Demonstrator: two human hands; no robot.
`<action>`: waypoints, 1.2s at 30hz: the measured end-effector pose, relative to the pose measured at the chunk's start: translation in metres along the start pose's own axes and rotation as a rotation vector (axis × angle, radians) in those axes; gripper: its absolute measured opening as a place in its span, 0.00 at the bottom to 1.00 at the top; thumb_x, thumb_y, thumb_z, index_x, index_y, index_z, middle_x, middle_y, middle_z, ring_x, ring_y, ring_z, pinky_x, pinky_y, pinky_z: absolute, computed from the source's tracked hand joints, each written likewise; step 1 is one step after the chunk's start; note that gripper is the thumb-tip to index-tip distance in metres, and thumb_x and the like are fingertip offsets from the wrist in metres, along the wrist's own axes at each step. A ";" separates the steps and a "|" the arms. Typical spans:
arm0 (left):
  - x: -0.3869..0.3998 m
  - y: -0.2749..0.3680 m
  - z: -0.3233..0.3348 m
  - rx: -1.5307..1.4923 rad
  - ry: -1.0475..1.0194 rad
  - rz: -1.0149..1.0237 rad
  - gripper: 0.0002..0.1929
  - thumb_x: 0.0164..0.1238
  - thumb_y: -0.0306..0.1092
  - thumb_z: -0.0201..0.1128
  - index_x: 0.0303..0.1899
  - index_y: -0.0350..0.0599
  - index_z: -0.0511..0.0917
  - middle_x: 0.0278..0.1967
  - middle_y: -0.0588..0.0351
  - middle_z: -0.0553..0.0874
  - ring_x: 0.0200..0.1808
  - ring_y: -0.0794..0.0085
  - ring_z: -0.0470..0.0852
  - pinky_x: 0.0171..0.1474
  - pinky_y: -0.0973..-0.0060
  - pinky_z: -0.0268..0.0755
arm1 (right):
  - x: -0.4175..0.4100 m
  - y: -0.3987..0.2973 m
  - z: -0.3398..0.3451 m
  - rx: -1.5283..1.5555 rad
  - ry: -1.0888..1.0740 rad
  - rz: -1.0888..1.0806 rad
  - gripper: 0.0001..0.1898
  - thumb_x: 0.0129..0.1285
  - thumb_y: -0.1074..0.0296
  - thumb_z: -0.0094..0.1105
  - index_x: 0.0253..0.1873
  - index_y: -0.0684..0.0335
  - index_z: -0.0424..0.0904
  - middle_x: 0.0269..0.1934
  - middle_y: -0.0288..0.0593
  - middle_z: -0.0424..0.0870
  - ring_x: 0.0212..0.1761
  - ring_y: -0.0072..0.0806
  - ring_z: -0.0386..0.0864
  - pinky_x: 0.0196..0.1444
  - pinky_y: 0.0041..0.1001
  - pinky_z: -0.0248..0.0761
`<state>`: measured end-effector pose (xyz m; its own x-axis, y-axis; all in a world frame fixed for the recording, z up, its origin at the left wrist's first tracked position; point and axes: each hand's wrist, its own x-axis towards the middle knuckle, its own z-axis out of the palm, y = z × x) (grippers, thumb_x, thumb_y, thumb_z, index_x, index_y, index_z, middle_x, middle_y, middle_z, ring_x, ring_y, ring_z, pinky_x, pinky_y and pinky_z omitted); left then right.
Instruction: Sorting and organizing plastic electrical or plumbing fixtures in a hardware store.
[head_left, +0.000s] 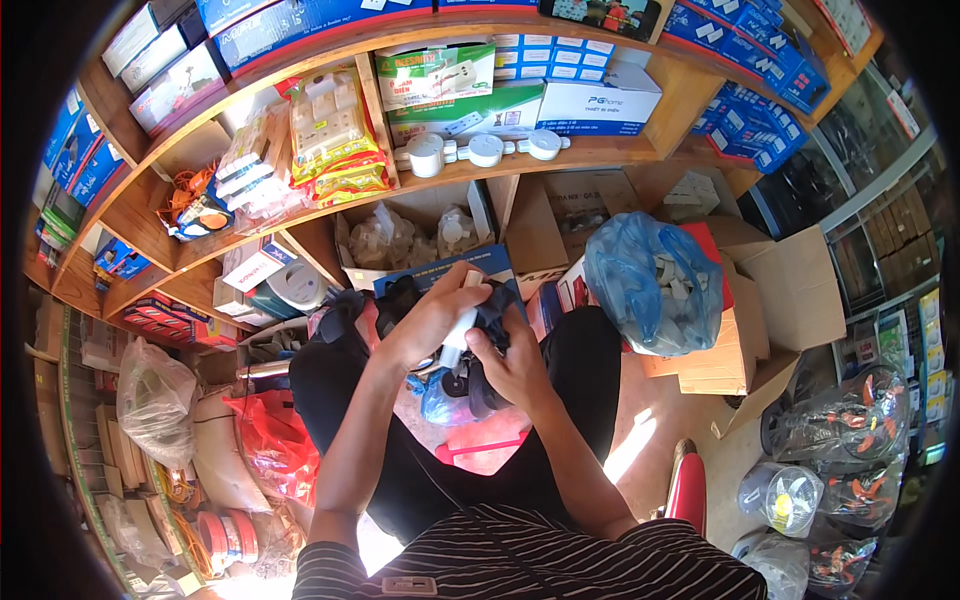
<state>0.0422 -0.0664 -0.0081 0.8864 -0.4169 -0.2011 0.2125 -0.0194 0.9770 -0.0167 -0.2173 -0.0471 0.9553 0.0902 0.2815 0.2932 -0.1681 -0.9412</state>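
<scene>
Both hands are close together above the lap. My left hand (420, 319) has its fingers closed around a white plastic cylindrical piece (459, 330), which slants between the hands. In my right hand (521, 364) is a bundle of dark cloth (495, 307), its thumb lying against the white piece. Part of the white piece is covered by fingers, so its exact kind cannot be told. Below the hands, between the knees, lie black items and a blue plastic bag (442, 401). A blue printed box (499, 262) is just beyond the fingers.
Wooden shelves (450, 169) with boxed electrical goods and round white junction boxes (426, 155) stand ahead. At right, a blue bag of white parts (652, 285) rests by an open cardboard box (720, 337); wrapped fans (791, 499) stand lower right. A red bag (277, 442) is at left.
</scene>
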 end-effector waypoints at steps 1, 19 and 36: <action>0.000 0.000 -0.002 -0.116 -0.050 0.016 0.12 0.77 0.38 0.55 0.52 0.42 0.74 0.43 0.56 0.81 0.47 0.75 0.79 0.53 0.76 0.71 | 0.000 0.000 -0.002 0.002 -0.023 -0.004 0.24 0.70 0.56 0.67 0.59 0.70 0.75 0.54 0.58 0.77 0.56 0.52 0.76 0.60 0.40 0.69; 0.004 0.013 0.009 -0.210 0.123 0.350 0.26 0.76 0.44 0.51 0.63 0.30 0.76 0.57 0.46 0.85 0.60 0.65 0.82 0.67 0.70 0.70 | 0.016 -0.030 -0.018 0.206 -0.041 0.149 0.18 0.74 0.62 0.65 0.59 0.69 0.77 0.50 0.41 0.81 0.52 0.21 0.77 0.54 0.22 0.71; 0.013 -0.011 0.025 -0.325 -0.173 0.016 0.29 0.78 0.42 0.54 0.72 0.31 0.69 0.62 0.47 0.83 0.63 0.67 0.82 0.69 0.71 0.69 | 0.009 0.001 -0.036 0.011 0.088 0.113 0.22 0.63 0.76 0.69 0.60 0.67 0.74 0.51 0.44 0.83 0.54 0.24 0.80 0.57 0.28 0.73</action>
<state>0.0411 -0.0938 -0.0195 0.8141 -0.5626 -0.1442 0.3436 0.2664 0.9005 -0.0063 -0.2517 -0.0383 0.9820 -0.0157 0.1884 0.1834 -0.1612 -0.9697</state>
